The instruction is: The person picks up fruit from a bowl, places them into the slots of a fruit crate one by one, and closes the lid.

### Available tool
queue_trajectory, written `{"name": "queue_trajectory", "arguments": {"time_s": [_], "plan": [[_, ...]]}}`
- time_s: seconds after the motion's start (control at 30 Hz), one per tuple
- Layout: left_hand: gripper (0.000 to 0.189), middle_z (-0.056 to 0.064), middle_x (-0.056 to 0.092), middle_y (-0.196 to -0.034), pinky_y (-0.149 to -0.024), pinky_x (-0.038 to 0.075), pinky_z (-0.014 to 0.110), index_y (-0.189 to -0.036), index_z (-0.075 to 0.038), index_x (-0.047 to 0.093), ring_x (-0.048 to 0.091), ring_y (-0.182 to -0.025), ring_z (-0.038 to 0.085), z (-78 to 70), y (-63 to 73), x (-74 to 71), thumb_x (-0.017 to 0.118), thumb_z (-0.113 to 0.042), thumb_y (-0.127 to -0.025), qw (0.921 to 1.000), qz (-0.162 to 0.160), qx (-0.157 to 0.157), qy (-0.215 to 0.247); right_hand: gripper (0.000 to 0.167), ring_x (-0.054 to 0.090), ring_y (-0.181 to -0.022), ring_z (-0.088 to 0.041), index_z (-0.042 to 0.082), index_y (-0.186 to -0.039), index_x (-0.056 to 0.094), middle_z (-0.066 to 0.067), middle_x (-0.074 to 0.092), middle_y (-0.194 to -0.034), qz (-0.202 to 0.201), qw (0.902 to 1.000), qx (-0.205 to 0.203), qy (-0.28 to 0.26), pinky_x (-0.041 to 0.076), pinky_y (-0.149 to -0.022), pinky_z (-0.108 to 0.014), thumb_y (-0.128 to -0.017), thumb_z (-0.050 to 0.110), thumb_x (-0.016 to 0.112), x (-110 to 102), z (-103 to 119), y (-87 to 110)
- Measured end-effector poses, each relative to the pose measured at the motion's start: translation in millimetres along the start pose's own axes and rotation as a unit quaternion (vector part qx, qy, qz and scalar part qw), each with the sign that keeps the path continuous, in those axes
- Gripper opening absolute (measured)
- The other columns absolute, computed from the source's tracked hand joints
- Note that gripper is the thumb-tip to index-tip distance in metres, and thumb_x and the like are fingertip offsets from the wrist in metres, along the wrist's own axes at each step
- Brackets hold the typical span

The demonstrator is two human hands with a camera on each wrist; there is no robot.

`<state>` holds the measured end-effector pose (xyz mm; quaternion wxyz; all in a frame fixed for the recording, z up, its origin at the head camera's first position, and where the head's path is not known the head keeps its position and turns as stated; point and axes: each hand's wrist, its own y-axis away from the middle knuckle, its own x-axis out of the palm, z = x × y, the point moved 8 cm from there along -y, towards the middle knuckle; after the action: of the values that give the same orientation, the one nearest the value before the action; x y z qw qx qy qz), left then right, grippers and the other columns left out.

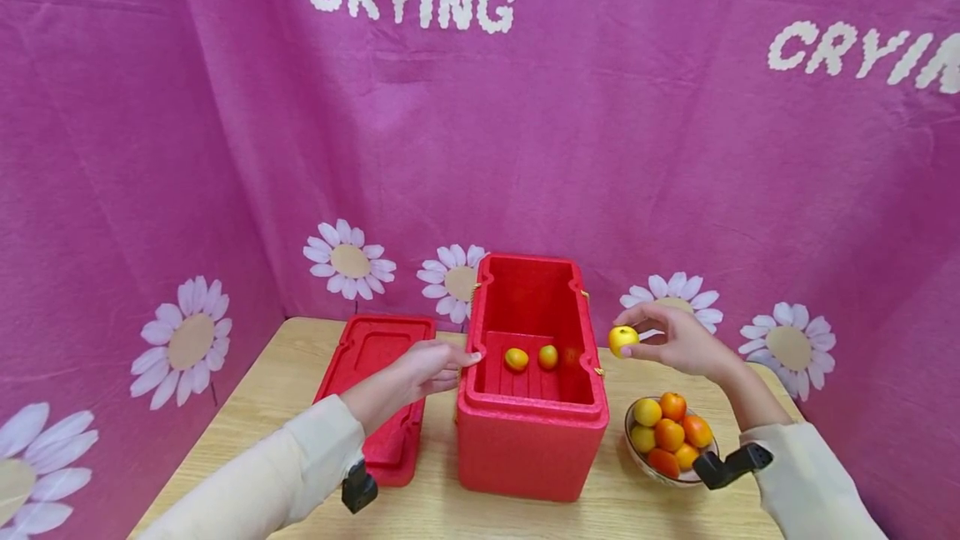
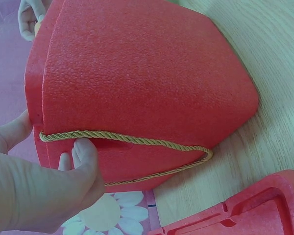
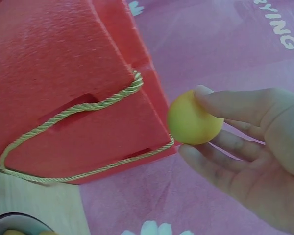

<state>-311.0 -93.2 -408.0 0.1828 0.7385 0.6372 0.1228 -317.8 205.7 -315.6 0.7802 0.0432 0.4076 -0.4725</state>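
Floral magenta drape [image 1: 540, 148] behind the wooden tabletop [image 1: 277, 373], on which I view a red foam box [image 1: 532, 457], a red lid [image 1: 390, 348] to its left, and a fruit-filled bowl [image 1: 642, 462] to its right. My left grip [image 1: 429, 369] pinches the box's left rim; my right grip [image 1: 678, 342] pinches a yellow fruit [image 1: 622, 340] just right of the box, above tabletop height.

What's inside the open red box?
Two yellowish fruits lie in the bottom of the red box. An orange patch to their right may be a reflection; I can't tell. The box's near wall hides anything directly behind it.
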Motion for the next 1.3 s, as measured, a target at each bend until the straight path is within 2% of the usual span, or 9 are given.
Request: {"name": "queue_trajectory", "arguments": {"time_s": [0.13,0.37,0.53,0.73,0.9,1.1,1.17,1.3], "plan": [[0.036,0.011,0.068,-0.107,-0.096,0.055,0.037,-0.111,0.0,0.059,0.067,-0.092,0.02,0.6,-0.1,-0.2,0.07,-0.023,-0.086,1.0,0.0,0.001,-0.001,0.031,0.066,-0.083,-0.003,-0.002,-0.104,0.064,-0.017,0.069,-0.094,0.006,1.0,-0.001,0.006,0.058,-0.073,-0.018,-0.077,0.003,0.077,-3,5,-5.1],[0.033,0.009,0.071,-0.102,-0.094,0.056,0.037,-0.11,0.0,0.061,0.068,-0.087,0.017,-0.4,-0.3,-0.4,0.07,-0.021,-0.086,1.0,0.002,0.005,0.008,0.03,0.064,-0.086,-0.004,-0.001,-0.108,0.062,-0.017,0.067,-0.1,0.032,0.9984,0.043,-0.015,0.057,-0.078,-0.017,-0.081,0.006,0.074,-3,6,-16.1],[0.033,0.01,0.071,-0.104,-0.094,0.056,0.036,-0.11,0.0,0.061,0.069,-0.085,0.017,0.0,-0.6,-2.3,0.07,-0.021,-0.086,0.9999,0.0,-0.001,0.011,0.031,0.065,-0.089,-0.008,0.002,-0.11,0.063,-0.015,0.068,-0.102,0.048,0.9969,0.063,-0.003,0.056,-0.077,-0.019,-0.082,0.012,0.074,-1,6,-25.3],[0.03,0.01,0.07,-0.1,-0.093,0.057,0.036,-0.108,0.0,0.061,0.067,-0.083,0.016,1.4,-1.3,-5.0,0.069,-0.019,-0.086,0.9999,-0.01,-0.001,0.01,0.032,0.065,-0.088,-0.01,0.002,-0.111,0.063,-0.015,0.069,-0.102,0.069,0.9958,0.061,0.005,0.056,-0.079,-0.019,-0.082,0.012,0.074,5,7,-39.0],[0.028,0.008,0.071,-0.096,-0.093,0.056,0.036,-0.107,0.001,0.062,0.067,-0.079,0.014,0.3,-3.1,-1.6,0.069,-0.016,-0.086,0.9996,-0.006,0.009,0.024,0.033,0.064,-0.091,-0.012,0.001,-0.112,0.063,-0.014,0.069,-0.103,0.081,0.9945,0.067,0.006,0.056,-0.08,-0.02,-0.083,0.013,0.074,6,9,-48.3],[0.031,0.011,0.071,-0.101,-0.094,0.056,0.037,-0.109,0.001,0.061,0.068,-0.081,0.015,1.1,-2.8,0.6,0.07,-0.018,-0.086,0.9997,-0.006,0.008,0.022,0.033,0.064,-0.098,-0.021,0.004,-0.113,0.062,-0.015,0.069,-0.109,0.105,0.9905,0.089,-0.007,0.058,-0.083,-0.026,-0.084,0.017,0.073,13,8,-59.3],[0.032,0.012,0.071,-0.104,-0.094,0.055,0.037,-0.11,0.001,0.062,0.069,-0.083,0.016,1.5,-2.8,0.5,0.07,-0.019,-0.086,0.9998,-0.005,0.009,0.018,0.033,0.064,-0.098,-0.021,0.004,-0.113,0.063,-0.014,0.069,-0.108,0.108,0.99,0.091,-0.006,0.058,-0.086,-0.029,-0.084,0.017,0.073,16,7,-65.0],[0.033,0.012,0.07,-0.105,-0.095,0.055,0.038,-0.11,0.001,0.062,0.069,-0.085,0.016,0.4,-2.1,0.1,0.069,-0.021,-0.087,0.9998,-0.003,0.013,0.012,0.032,0.065,-0.093,-0.018,0.0,-0.112,0.061,-0.017,0.069,-0.105,0.115,0.9892,0.089,-0.017,0.057,-0.084,-0.025,-0.084,0.013,0.072,20,7,-78.4]]}}
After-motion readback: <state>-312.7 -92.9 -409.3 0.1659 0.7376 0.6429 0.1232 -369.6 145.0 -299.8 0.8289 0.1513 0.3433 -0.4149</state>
